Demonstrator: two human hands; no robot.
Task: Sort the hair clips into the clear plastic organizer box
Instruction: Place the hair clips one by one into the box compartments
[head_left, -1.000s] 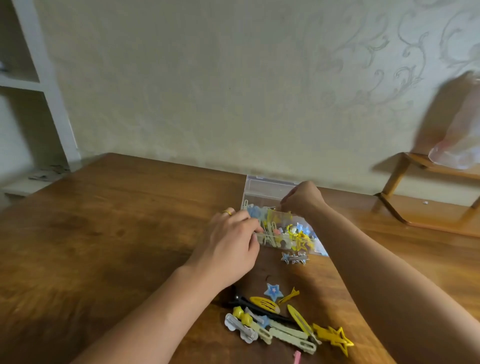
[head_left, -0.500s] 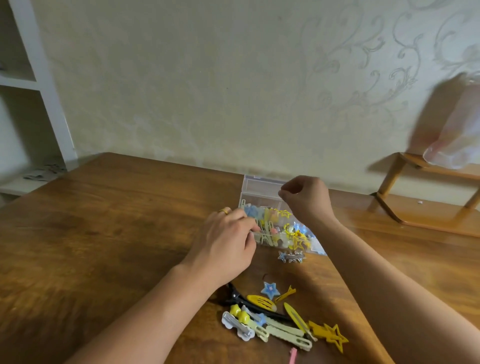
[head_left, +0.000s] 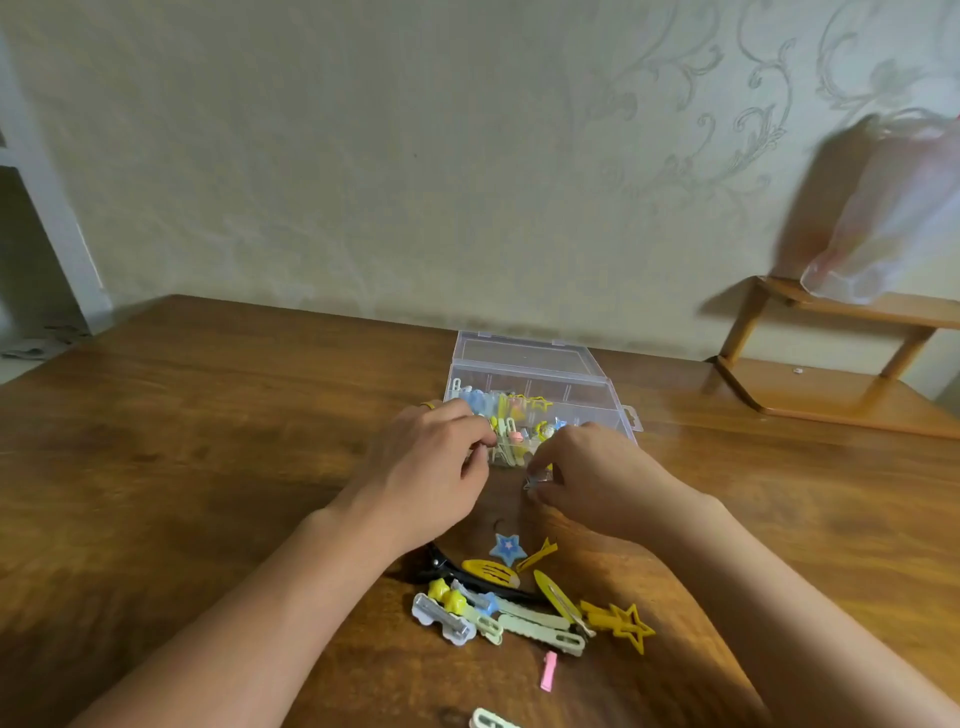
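Clips (head_left: 519, 605) lie in a loose heap on the table (head_left: 208, 441) near the person's forearms, and a good many more already sit in the box (head_left: 540, 387), which stands open toward the far edge with its lid tipped back against the wall side. By my reckoning the job is somewhere around halfway: the near compartments of the box look crowded with blue, yellow and pale pieces, the far ones look bare, and roughly a dozen clips wait outside it. Among those I can make out a blue star (head_left: 506, 548), a yellow star (head_left: 626, 626), a long black clip (head_left: 452, 569), two pale green bars, a white one and a small pink clip (head_left: 548, 670) lying apart, nearer the viewer; another pale one peeks in at the bottom edge. The left hand (head_left: 431, 478) rests at the box's near left corner, fingers curled against the wall there, steadying it as far as I can judge. The right hand (head_left: 597, 478) is just in front of the box, its fingertips pinching a small silvery clip (head_left: 535, 480) low over the wood; the shape is too small to read surely. The box's long axis runs left to right across the table, slightly skewed. The heap has no single heading: the green bars lie mostly left to right, the yellow oval clips slant toward the near right, and the pink one stands almost straight toward the viewer.
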